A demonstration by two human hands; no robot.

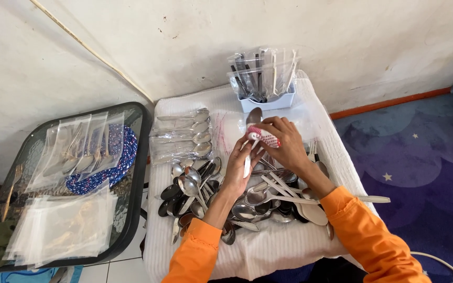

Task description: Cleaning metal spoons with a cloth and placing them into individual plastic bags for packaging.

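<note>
Right now I've got one spoon (252, 119) held up over the pile, my left hand (238, 169) pinched shut on its handle from below while my right hand (288, 145) is clamped around a little red-and-white scrubber (263, 137) pressed against the stem, just under the bowl. So I'd call this the wiping step, one piece at a time. Next move, I reckon, wants a firm pinch on the handle so the spoon doesn't twist, and the scrubber worked up toward the bowl.

Directly below my grip is the loose heap of spoons (221, 196), a real tangle, on a white ribbed cloth (268, 246) over a small table. Up and to the left of my hands lie spoons in clear bags (182, 135). Just past the spoon tip, against the wall, sits a white tub (266, 99) of bagged cutlery. Way off left there's a dark glass-topped table (132, 209) with more clear bags (58, 225), some filled, and a blue beaded mat (106, 162). White wall (184, 42) behind, blue starry carpet (420, 173) off to my right.
</note>
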